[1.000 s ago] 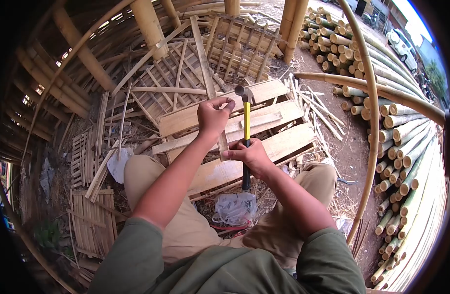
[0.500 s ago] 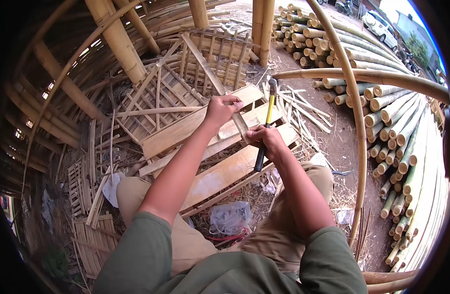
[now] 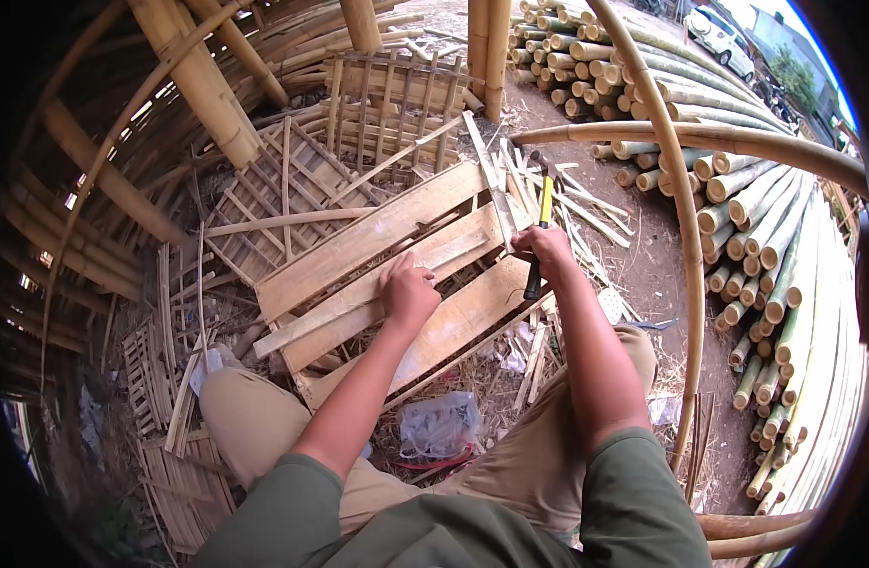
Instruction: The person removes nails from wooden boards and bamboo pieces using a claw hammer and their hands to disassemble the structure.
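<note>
My right hand (image 3: 545, 248) is closed around a hammer (image 3: 547, 204) with a yellow and black handle, its head pointing away from me. The same hand pinches the near end of a thin bamboo strip (image 3: 489, 175), which slants away over the planks. Several wide wooden planks (image 3: 368, 241) lie side by side in front of me. Along them rests a long, flat wooden strip (image 3: 335, 317). My left hand (image 3: 411, 292) is on this strip, its fingers curled over it and partly hidden.
Slatted bamboo panels (image 3: 392, 104) lie beyond the planks. Loose strips (image 3: 586, 213) litter the ground to the right. Stacked bamboo poles (image 3: 737, 227) fill the right side. A curved bamboo pole (image 3: 685, 237) rises close on my right. A clear plastic bag (image 3: 439, 424) lies between my legs.
My left hand has let go of the bamboo strip and moved down-left to the flat strip on the planks. My right hand, still with the hammer, has moved slightly right and up, and the strip's angle has turned.
</note>
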Demonstrator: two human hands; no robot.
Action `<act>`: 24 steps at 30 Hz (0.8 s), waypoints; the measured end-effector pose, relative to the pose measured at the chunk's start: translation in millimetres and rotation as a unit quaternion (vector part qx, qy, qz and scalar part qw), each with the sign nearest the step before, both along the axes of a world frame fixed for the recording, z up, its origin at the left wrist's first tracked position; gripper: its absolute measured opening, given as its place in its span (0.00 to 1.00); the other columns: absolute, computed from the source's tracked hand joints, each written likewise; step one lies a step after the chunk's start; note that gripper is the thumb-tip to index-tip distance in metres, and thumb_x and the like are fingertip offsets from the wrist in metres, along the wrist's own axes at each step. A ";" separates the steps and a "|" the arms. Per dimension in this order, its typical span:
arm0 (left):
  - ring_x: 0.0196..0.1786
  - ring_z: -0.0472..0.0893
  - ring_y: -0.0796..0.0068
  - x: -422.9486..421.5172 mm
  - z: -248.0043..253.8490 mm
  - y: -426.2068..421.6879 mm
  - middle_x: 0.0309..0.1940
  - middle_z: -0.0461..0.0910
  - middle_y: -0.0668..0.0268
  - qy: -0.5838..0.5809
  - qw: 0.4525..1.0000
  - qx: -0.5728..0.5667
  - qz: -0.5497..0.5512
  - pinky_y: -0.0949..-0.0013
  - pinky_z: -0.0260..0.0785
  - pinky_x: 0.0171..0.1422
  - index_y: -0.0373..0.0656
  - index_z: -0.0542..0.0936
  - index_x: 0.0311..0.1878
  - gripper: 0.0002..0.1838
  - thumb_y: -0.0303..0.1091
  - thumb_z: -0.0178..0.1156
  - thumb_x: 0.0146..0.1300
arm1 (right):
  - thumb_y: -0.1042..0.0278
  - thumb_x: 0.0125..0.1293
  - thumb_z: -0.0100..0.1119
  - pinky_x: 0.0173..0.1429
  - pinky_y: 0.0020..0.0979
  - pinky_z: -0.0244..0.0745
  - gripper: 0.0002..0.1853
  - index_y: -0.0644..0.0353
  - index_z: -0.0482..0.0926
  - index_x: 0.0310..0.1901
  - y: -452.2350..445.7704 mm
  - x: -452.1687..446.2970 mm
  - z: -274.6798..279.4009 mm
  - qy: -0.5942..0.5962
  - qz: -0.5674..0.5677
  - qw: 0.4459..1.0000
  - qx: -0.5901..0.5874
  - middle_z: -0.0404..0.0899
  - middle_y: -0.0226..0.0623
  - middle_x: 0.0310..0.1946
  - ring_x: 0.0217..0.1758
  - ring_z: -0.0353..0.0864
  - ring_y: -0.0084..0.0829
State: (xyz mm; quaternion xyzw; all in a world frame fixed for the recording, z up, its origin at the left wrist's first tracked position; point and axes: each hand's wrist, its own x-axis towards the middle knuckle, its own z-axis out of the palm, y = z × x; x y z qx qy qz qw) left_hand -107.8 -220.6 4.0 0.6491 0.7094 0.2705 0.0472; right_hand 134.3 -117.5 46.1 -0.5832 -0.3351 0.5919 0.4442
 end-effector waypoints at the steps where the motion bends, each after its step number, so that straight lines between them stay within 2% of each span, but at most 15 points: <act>1: 0.65 0.76 0.62 1.2 -4.3 -3.1 0.60 0.80 0.56 0.005 1.000 0.028 0.002 0.60 0.61 0.70 0.44 0.89 0.34 0.04 0.29 0.67 0.55 | 0.86 0.54 0.60 0.42 0.35 0.86 0.03 0.73 0.80 0.31 0.7 0.2 -3.7 0.001 -0.001 1.000 0.000 0.83 0.48 0.32 0.34 0.85 0.38; 2: 0.65 0.76 0.62 -0.3 -8.5 -5.3 0.60 0.80 0.56 0.006 1.000 0.027 0.000 0.60 0.61 0.70 0.44 0.89 0.34 0.04 0.29 0.67 0.55 | 0.85 0.54 0.62 0.42 0.36 0.86 0.02 0.72 0.80 0.31 0.7 0.2 -8.6 -0.023 0.006 1.000 0.005 0.84 0.47 0.32 0.33 0.85 0.38; 4: 0.58 0.79 0.62 -8.3 -16.4 -8.5 0.54 0.82 0.60 0.003 0.997 0.068 -0.038 0.59 0.65 0.66 0.44 0.88 0.33 0.04 0.28 0.66 0.53 | 0.85 0.55 0.63 0.42 0.36 0.86 0.01 0.72 0.80 0.30 -2.5 0.0 -9.6 -0.045 0.011 0.999 0.008 0.84 0.46 0.31 0.33 0.86 0.37; 6: 0.55 0.79 0.62 -14.7 -21.4 -10.4 0.50 0.83 0.63 0.010 0.994 0.095 -0.048 0.59 0.66 0.63 0.45 0.87 0.32 0.04 0.28 0.66 0.53 | 0.83 0.56 0.66 0.40 0.34 0.84 0.03 0.72 0.81 0.32 -3.8 -2.2 -7.3 -0.233 0.018 0.972 0.014 0.84 0.44 0.30 0.32 0.86 0.34; 7: 0.52 0.79 0.62 -17.0 -20.7 -12.2 0.47 0.83 0.66 0.014 0.991 0.123 -0.057 0.58 0.68 0.60 0.45 0.87 0.32 0.04 0.28 0.65 0.52 | 0.80 0.53 0.71 0.37 0.34 0.81 0.07 0.73 0.82 0.31 3.1 -2.0 -21.9 -0.221 0.006 0.975 0.036 0.85 0.44 0.29 0.31 0.86 0.34; 8: 0.52 0.79 0.62 -17.7 -20.5 -14.7 0.47 0.83 0.66 0.016 0.991 0.123 -0.057 0.58 0.68 0.60 0.45 0.87 0.32 0.04 0.28 0.65 0.52 | 0.80 0.53 0.71 0.37 0.34 0.81 0.07 0.73 0.82 0.31 8.2 2.0 -35.6 -0.219 0.007 0.975 0.036 0.85 0.44 0.29 0.31 0.86 0.34; 10: 0.49 0.79 0.62 -14.8 -13.1 -20.4 0.42 0.82 0.67 -0.011 0.990 0.125 -0.059 0.60 0.71 0.55 0.46 0.85 0.30 0.03 0.27 0.65 0.51 | 0.71 0.48 0.75 0.43 0.38 0.83 0.15 0.75 0.84 0.33 2.6 1.6 -26.6 -0.417 0.024 0.908 0.037 0.86 0.52 0.32 0.37 0.89 0.42; 11: 0.49 0.79 0.62 -14.3 -9.2 -22.7 0.42 0.82 0.67 -0.010 0.990 0.125 -0.059 0.60 0.71 0.55 0.46 0.85 0.30 0.03 0.27 0.65 0.51 | 0.67 0.46 0.77 0.48 0.38 0.82 0.19 0.73 0.85 0.36 0.1 1.3 -22.1 -0.403 0.028 0.915 0.007 0.87 0.54 0.34 0.39 0.89 0.45; 13: 0.46 0.80 0.58 -11.5 0.8 -26.7 0.39 0.81 0.63 -0.020 0.987 0.132 -0.091 0.60 0.73 0.51 0.41 0.83 0.29 0.04 0.21 0.66 0.49 | 0.68 0.47 0.76 0.47 0.38 0.82 0.18 0.73 0.85 0.36 -1.8 2.5 -24.4 -0.413 0.028 0.910 0.008 0.87 0.53 0.33 0.39 0.89 0.44; 15: 0.45 0.80 0.57 -12.5 1.1 -24.8 0.38 0.81 0.62 -0.037 0.985 0.130 -0.111 0.59 0.73 0.50 0.40 0.83 0.29 0.04 0.21 0.66 0.49 | 0.69 0.48 0.76 0.46 0.37 0.82 0.17 0.73 0.85 0.36 -1.9 4.8 -26.9 -0.425 0.026 0.905 0.008 0.87 0.53 0.33 0.38 0.89 0.43; 17: 0.44 0.80 0.56 -14.6 1.0 -22.2 0.38 0.81 0.61 -0.054 0.982 0.126 -0.131 0.59 0.74 0.49 0.40 0.82 0.29 0.05 0.20 0.65 0.49 | 0.79 0.51 0.72 0.37 0.34 0.78 0.09 0.74 0.82 0.30 -1.5 6.3 -32.3 -0.347 0.021 0.937 0.012 0.85 0.46 0.27 0.30 0.85 0.35; 20: 0.41 0.81 0.54 -17.1 9.6 -16.1 0.35 0.81 0.59 -0.086 0.979 0.109 -0.151 0.59 0.74 0.47 0.38 0.81 0.30 0.05 0.19 0.65 0.49 | 0.81 0.51 0.70 0.36 0.31 0.78 0.06 0.73 0.82 0.31 7.5 11.2 -46.9 -0.323 0.052 0.944 0.028 0.85 0.45 0.28 0.30 0.86 0.32; 21: 0.40 0.81 0.54 -18.6 12.0 -13.8 0.34 0.81 0.57 -0.107 0.978 0.095 -0.152 0.59 0.74 0.47 0.37 0.81 0.30 0.05 0.18 0.65 0.49 | 0.73 0.50 0.74 0.42 0.35 0.81 0.11 0.71 0.84 0.32 10.1 9.2 -46.9 -0.304 0.061 0.950 0.026 0.87 0.49 0.31 0.34 0.89 0.36; 24: 0.39 0.82 0.53 -23.4 17.9 -6.9 0.33 0.82 0.55 -0.135 0.974 0.090 -0.159 0.60 0.74 0.46 0.36 0.80 0.30 0.06 0.17 0.66 0.49 | 0.74 0.49 0.73 0.41 0.35 0.80 0.10 0.70 0.85 0.33 6.9 6.3 -41.9 -0.344 0.097 0.932 0.058 0.87 0.47 0.30 0.34 0.88 0.35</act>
